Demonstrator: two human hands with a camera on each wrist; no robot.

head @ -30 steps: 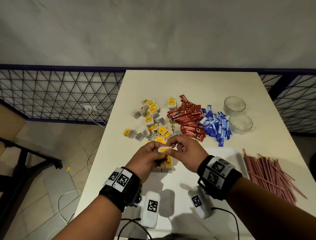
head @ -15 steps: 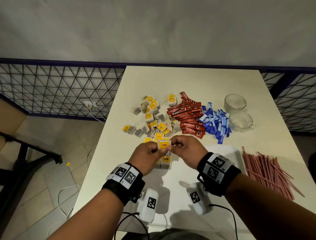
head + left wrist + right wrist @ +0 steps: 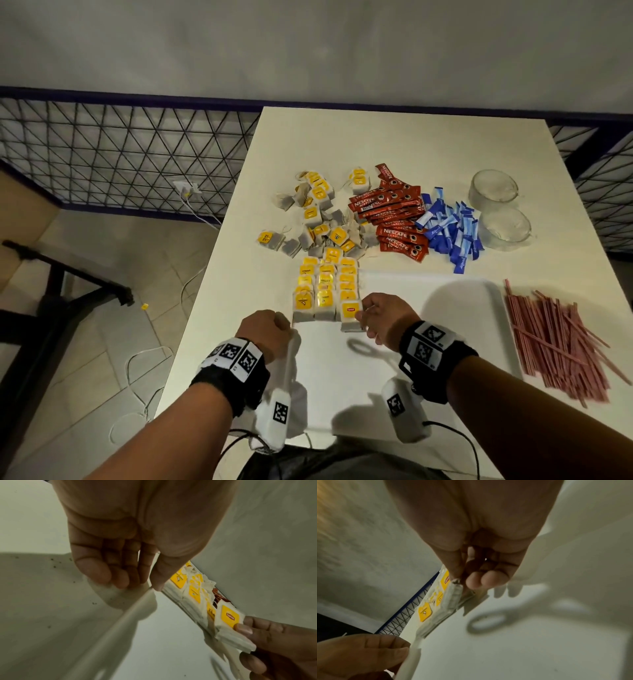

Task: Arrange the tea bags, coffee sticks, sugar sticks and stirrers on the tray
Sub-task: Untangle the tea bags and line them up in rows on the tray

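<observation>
- Right hand [image 3: 383,317] pinched a yellow-tagged tea bag [image 3: 351,315] at the near end of three tea-bag rows [image 3: 325,284] on the white tray [image 3: 445,298]
- Left hand [image 3: 265,330], fingers curled, gripped the tray's left edge
- Coffee sticks [image 3: 390,216], sugar sticks [image 3: 448,229] and stirrers [image 3: 555,339] lay on the table [image 3: 394,140]

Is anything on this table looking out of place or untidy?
Yes. Behind the neat rows of tea bags on the tray, a loose heap of tea bags lies jumbled on the table, strings tangled. The stirrers are scattered askew beside the tray.
</observation>
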